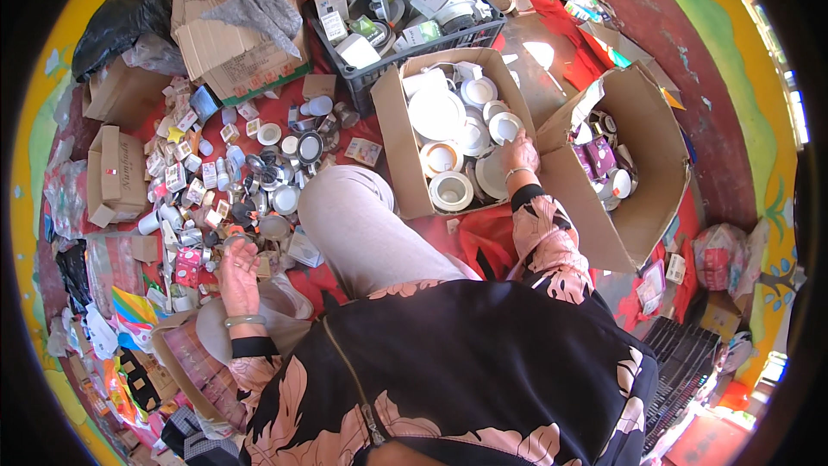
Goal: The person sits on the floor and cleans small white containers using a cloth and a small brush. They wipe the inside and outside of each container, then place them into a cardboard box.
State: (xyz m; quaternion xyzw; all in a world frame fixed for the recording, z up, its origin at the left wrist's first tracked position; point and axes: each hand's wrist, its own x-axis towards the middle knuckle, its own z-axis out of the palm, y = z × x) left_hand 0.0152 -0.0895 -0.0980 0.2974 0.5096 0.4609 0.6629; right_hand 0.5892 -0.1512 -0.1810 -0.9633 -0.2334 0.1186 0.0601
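My right hand [521, 158] is inside an open cardboard box [404, 160] packed with white round light fittings. Its fingers are closed at the rim of one small white round light fitting [504, 128]; the fingertips are partly hidden. Close by lie a large white disc [436, 113], a fitting with a tan ring [441, 159] and a deep white ring-shaped one [451, 192]. My left hand [239, 280], a bangle on its wrist, is raised with fingers stretched out beside my knee. It hovers over a heap of small loose fittings and little boxes [259, 177], apparently holding nothing.
Right of the fittings box stands another open carton [634, 216] with purple and white items inside. Behind is a black plastic crate [414, 52] full of lamps and packages. A large carton [233, 30] with grey cloth and a black bag [121, 30] stand far left.
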